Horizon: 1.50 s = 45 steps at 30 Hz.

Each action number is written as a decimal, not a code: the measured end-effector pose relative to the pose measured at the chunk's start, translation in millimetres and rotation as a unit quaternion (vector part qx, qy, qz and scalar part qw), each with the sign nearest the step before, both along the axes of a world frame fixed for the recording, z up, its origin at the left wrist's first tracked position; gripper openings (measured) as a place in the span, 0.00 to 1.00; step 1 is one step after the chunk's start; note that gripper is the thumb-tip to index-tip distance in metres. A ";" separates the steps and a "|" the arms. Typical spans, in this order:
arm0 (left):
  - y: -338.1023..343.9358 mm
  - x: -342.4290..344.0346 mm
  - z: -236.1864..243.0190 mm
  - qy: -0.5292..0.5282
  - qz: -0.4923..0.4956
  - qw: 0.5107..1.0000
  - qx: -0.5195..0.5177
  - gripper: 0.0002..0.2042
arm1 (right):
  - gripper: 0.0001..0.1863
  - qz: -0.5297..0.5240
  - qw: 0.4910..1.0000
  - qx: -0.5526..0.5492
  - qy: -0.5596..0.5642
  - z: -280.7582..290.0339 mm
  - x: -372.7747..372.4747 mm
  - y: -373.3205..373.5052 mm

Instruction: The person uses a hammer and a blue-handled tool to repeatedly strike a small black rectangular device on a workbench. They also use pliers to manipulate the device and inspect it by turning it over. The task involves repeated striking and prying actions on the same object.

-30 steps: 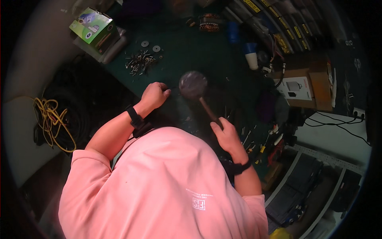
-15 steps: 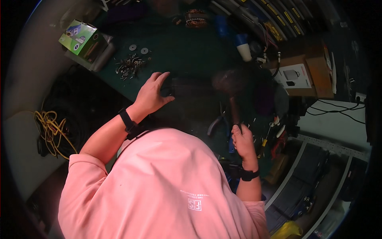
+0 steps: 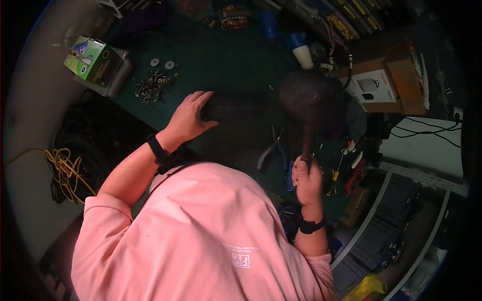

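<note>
My left hand (image 3: 188, 113) grips the left end of a dark, elongated piece (image 3: 233, 108), thumb and fingers on opposite sides; the dimness hides its details. My right hand (image 3: 306, 175) is wrapped round the handle of a mallet (image 3: 309, 95) with a large, dark, rounded head, raised to the right of that piece and blurred. Below the mallet head, pliers (image 3: 272, 153) lie open on the green work surface (image 3: 211, 60), beside a yellow-handled screwdriver (image 3: 333, 180) and other small tools.
Loose screws (image 3: 153, 85), washers (image 3: 169, 65), a green box (image 3: 90, 57) and a copper coil (image 3: 233, 17) stand or lie on the bench. Blue connectors (image 3: 268, 25) and a cardboard box (image 3: 401, 85) are at the right. A yellow cable (image 3: 65, 170) hangs at the left; shelves (image 3: 391, 215) are lower right.
The mallet head has swung to the right, with my right hand moved rightward. My left hand has moved slightly left and opened from a curled shape onto the dark piece. The view has shifted.
</note>
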<state>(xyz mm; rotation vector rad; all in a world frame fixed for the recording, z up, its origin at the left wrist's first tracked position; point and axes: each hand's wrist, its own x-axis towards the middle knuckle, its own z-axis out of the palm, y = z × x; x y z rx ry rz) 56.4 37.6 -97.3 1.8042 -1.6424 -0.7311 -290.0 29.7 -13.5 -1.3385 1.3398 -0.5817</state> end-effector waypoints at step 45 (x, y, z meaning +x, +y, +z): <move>-7.5 4.7 -16.3 0.059 -0.042 0.997 -0.040 0.32 | 0.18 0.026 0.992 0.016 0.126 -42.2 -11.2 -2.1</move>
